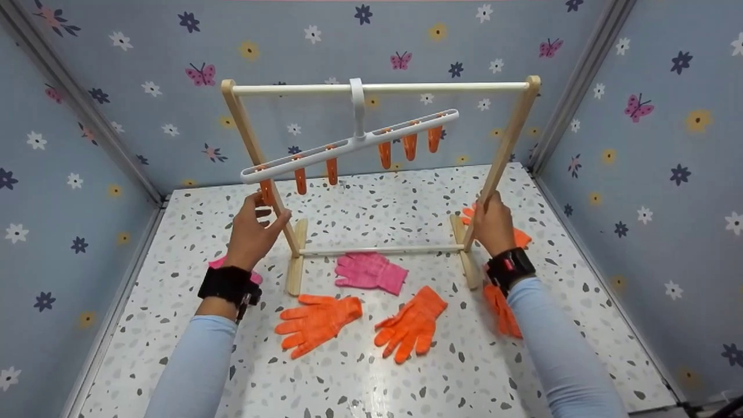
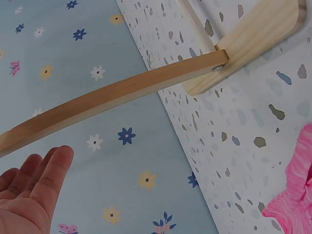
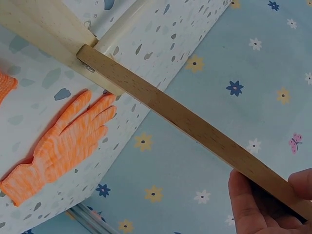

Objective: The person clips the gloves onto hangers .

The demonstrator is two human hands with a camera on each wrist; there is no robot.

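Note:
A wooden rack [image 1: 380, 87] with a white top bar stands on the speckled table. My right hand [image 1: 493, 223] grips its right post [image 2: 122, 92], thumb on one side and fingers on the other in the right wrist view [image 3: 258, 204]. Beside the left post [image 1: 246, 130] is my left hand [image 1: 253, 227], its fingers loosely extended; the left wrist view shows them apart from the wood. From the bar hangs a white clip hanger [image 1: 360, 140], tilted with its left end lower, carrying several orange clips [image 1: 331, 168]. The leftmost clip is near my left fingers.
Two orange gloves [image 1: 318, 323] lie in front of the rack, and a pink glove [image 1: 371, 271] lies by its lower bar. Another pink glove [image 2: 297, 190] is partly behind my left wrist. More orange gloves [image 3: 63, 141] lie around my right forearm. Patterned walls enclose the table.

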